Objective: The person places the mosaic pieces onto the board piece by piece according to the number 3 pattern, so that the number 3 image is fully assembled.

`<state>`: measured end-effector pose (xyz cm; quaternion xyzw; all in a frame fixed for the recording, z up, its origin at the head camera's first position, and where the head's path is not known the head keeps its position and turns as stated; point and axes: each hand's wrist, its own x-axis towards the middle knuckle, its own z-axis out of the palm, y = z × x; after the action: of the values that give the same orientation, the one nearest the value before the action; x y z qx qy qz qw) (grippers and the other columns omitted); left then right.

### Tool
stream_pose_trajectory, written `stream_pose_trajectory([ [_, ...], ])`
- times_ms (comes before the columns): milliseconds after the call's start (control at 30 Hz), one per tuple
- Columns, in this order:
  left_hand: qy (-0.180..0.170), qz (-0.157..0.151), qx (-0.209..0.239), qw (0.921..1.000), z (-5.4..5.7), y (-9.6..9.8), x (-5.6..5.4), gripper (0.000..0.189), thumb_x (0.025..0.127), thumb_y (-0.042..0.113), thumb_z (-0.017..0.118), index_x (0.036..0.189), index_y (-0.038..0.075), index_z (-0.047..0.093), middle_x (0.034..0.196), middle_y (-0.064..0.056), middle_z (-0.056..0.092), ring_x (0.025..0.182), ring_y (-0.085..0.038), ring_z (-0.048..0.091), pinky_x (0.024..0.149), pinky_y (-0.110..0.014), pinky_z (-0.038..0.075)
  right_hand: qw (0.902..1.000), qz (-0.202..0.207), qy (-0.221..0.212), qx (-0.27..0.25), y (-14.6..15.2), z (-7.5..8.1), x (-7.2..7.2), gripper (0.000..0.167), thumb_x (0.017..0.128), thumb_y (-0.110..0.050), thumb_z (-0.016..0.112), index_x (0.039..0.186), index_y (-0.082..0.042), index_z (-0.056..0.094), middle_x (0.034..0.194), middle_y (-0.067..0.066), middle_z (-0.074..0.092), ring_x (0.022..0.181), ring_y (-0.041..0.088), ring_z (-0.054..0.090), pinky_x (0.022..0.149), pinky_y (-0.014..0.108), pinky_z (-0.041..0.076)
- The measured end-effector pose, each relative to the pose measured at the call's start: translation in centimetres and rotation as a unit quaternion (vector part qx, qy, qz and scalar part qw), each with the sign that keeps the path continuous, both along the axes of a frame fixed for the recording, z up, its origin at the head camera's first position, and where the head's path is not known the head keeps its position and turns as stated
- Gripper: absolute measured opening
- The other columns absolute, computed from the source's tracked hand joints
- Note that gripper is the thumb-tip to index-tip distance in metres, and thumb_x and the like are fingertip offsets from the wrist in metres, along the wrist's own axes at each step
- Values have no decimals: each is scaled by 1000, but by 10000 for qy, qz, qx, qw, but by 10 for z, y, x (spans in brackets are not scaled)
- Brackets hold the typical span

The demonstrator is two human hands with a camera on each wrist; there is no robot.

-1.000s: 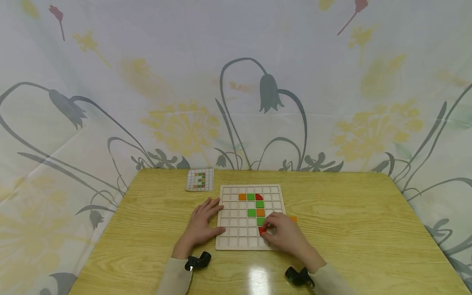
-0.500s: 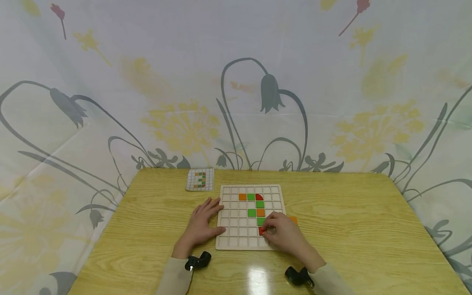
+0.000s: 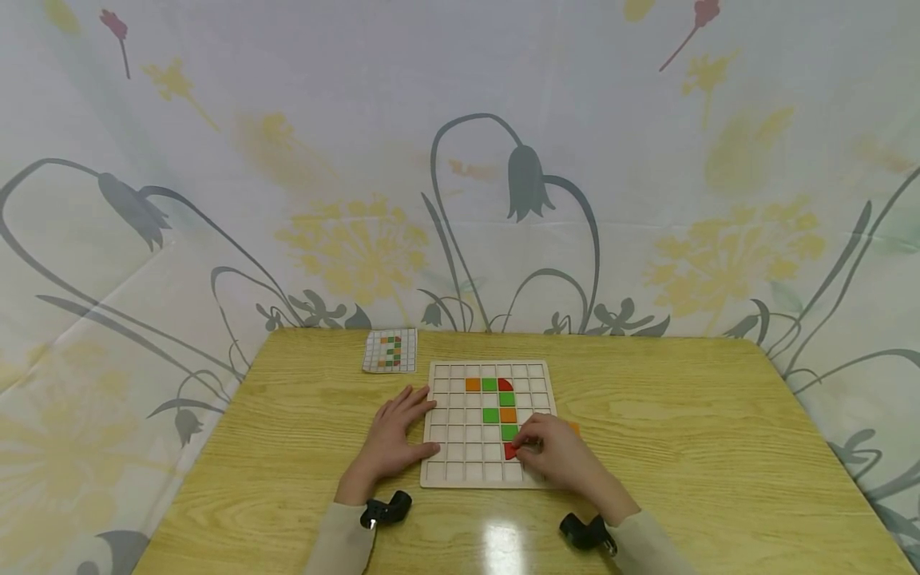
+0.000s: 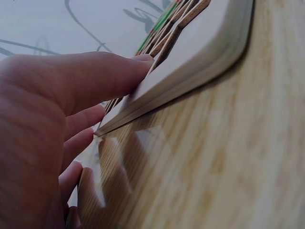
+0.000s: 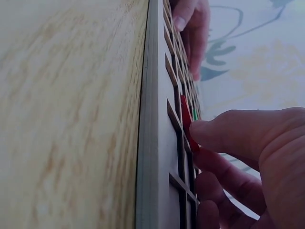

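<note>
A wooden grid board [image 3: 455, 471] lies on the table with green, orange and red tiles in some of its squares. My left hand [image 3: 390, 438] rests at the board's left edge, fingers spread and thumb on the rim. Over the lower right part of the board, my right hand [image 3: 559, 455] has thumb and forefinger pinched at a red tile [image 3: 509, 451], which sits just below a green tile [image 3: 509, 432]. In the right wrist view the thumb lies against this red tile [image 5: 186, 118], slightly raised at the grid. The right hand hides some squares.
A paper card [image 3: 370, 355] printed with a coloured grid pattern lies behind the board to the left. An orange piece [image 3: 574, 429] shows on the table past the board's right edge, partly hidden by the right hand. A patterned cloth [image 3: 323, 160] hangs behind the table.
My right hand has shifted slightly to the right, and more of the red tile shows beside its fingertips. The left hand and the board have stayed in place.
</note>
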<state>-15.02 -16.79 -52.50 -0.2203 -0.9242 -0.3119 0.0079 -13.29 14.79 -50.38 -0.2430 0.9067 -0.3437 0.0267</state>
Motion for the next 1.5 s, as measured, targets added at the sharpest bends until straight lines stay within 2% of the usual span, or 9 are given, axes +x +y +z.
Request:
stream_pose_trajectory([
  [233,-27,-2,27,10000,0,0,-1,68,83,38,75,143,11,56,158,-6,37,149,-34,21,113,-64,16,9998,102,-164,-69,2,1,-1,8,87,-10,76,88,-19,74,91,-14,61,85,7,58,78,31,51],
  [467,-135,-27,-7,9999,0,-1,0,69,84,40,74,144,13,55,159,-3,35,150,-31,19,114,-63,15,9999,80,-111,-44,4,-3,-2,8,87,-12,76,88,-20,74,91,-15,60,83,5,57,75,30,51],
  [1067,-16,-78,29,10000,1,-1,0,69,84,42,73,143,10,56,158,-7,37,149,-34,21,113,-65,17,9990,-326,-290,-72,1,-2,0,9,86,-13,77,87,-21,72,88,-14,59,77,5,53,69,27,47],
  [1500,-37,-92,8,10000,2,-1,0,68,85,42,73,143,10,56,157,-7,38,149,-35,21,113,-65,16,9987,-455,-182,130,-3,-5,0,11,84,-16,78,83,-25,72,84,-16,56,76,5,53,69,28,47],
])
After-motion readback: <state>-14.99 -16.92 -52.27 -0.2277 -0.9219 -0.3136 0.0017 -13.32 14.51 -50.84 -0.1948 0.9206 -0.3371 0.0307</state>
